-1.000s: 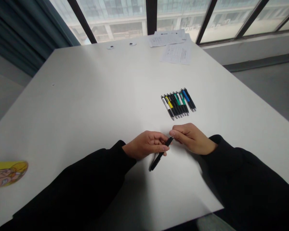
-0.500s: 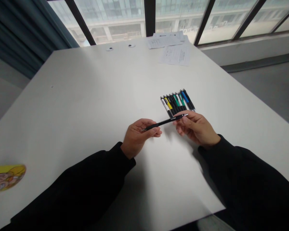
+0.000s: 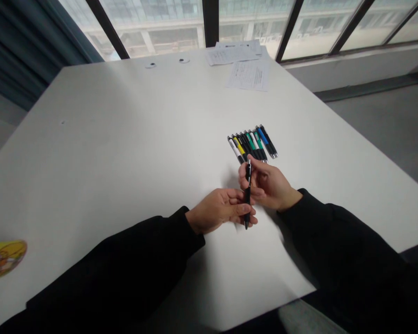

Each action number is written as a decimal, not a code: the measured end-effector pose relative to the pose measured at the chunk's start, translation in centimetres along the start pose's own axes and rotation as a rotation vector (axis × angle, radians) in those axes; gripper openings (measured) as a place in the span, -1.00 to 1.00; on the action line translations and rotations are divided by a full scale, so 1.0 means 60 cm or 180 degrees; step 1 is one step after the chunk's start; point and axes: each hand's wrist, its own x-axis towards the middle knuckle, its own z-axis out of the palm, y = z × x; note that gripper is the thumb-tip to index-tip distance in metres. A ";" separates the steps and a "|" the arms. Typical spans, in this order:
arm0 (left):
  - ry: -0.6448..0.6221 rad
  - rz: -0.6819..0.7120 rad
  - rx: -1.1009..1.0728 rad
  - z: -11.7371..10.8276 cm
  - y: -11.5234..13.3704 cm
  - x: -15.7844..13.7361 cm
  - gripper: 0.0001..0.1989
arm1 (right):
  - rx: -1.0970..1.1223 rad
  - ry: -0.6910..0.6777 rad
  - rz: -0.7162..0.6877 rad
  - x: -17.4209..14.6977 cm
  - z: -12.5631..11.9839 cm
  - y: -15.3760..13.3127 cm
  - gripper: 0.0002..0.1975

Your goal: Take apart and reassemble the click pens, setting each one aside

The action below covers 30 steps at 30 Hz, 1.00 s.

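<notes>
A black click pen [image 3: 247,192] is held nearly lengthwise to me above the white table, its tip pointing toward me and its silver button end away. My left hand [image 3: 223,209] pinches the lower part between thumb and fingers. Around the upper part, my right hand [image 3: 270,183] has its fingers closed on the same pen. Just beyond my right hand, a row of several pens [image 3: 251,141] lies side by side on the table, with white, yellow, green, blue and black barrels. My right fingers hide the near ends of some of them.
Printed sheets of paper [image 3: 247,74] lie at the far edge of the white table [image 3: 142,139], by the windows. Two small round white pieces [image 3: 150,65] are at the back left. A yellow patterned object [image 3: 7,255] shows at the left edge.
The pen has turned from nearly sideways to pointing toward me. My left hand has moved right and nearer me, close to my right hand. The view has shifted slightly.
</notes>
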 end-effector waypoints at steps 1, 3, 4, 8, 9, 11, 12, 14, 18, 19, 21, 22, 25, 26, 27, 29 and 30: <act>0.0012 -0.0020 0.0034 0.000 -0.001 0.000 -0.64 | 0.0065 -0.0045 0.0101 0.002 0.000 -0.001 -0.60; 0.0019 -0.0038 0.0074 -0.002 -0.004 0.001 -0.64 | 0.0141 -0.0109 0.0201 0.004 -0.004 -0.002 -0.60; 0.0002 -0.0050 0.0077 -0.003 -0.005 0.001 -0.64 | 0.0160 -0.0138 0.0231 0.005 -0.006 -0.002 -0.62; -0.0059 -0.0064 0.0075 -0.006 -0.008 0.003 -0.65 | 0.0210 -0.0198 0.0313 0.009 -0.015 0.002 -0.68; -0.0045 -0.0052 0.0085 -0.007 -0.008 0.003 -0.66 | 0.0223 -0.0180 0.0318 0.010 -0.016 0.003 -0.67; -0.0021 -0.0037 0.0098 -0.008 -0.009 0.003 -0.68 | 0.0213 -0.0130 0.0309 0.012 -0.016 0.003 -0.64; -0.0034 -0.0046 0.0106 -0.009 -0.009 0.003 -0.68 | 0.0178 -0.0116 0.0308 0.013 -0.014 0.002 -0.64; -0.0093 -0.0078 0.0116 -0.010 -0.009 0.001 -0.69 | 0.0038 -0.0089 0.0303 0.013 -0.010 0.003 -0.66; 0.0057 0.0004 0.0074 -0.012 -0.002 0.001 -0.65 | -0.0665 0.0580 -0.0068 0.002 0.003 0.013 -0.52; 0.0208 0.0078 0.0042 -0.012 0.001 0.001 -0.64 | -0.1038 0.0915 -0.0360 -0.004 0.007 0.017 -0.50; 0.0630 0.0333 -0.0030 -0.014 0.008 0.005 -0.61 | -0.2299 0.1307 -0.0858 -0.017 0.014 0.025 -0.58; 0.0847 0.0492 -0.0049 -0.015 0.010 0.007 -0.60 | -0.3099 0.1212 -0.0931 -0.023 0.018 0.028 -0.61; 0.1255 0.0867 0.0056 -0.019 0.012 0.015 -0.58 | -0.4851 0.0841 -0.0879 -0.035 0.030 0.033 -0.70; 0.1327 0.0930 0.0144 -0.020 0.012 0.017 -0.59 | -0.5220 0.0838 -0.0845 -0.037 0.033 0.034 -0.73; 0.1400 0.0976 0.0242 -0.021 0.010 0.019 -0.61 | -0.5528 0.0896 -0.0812 -0.037 0.037 0.034 -0.74; 0.1575 0.1072 0.0425 -0.022 0.009 0.022 -0.64 | -0.6035 0.1090 -0.0710 -0.037 0.041 0.035 -0.71; 0.1667 0.1130 0.0511 -0.022 0.009 0.023 -0.65 | -0.6234 0.1152 -0.0663 -0.036 0.042 0.036 -0.68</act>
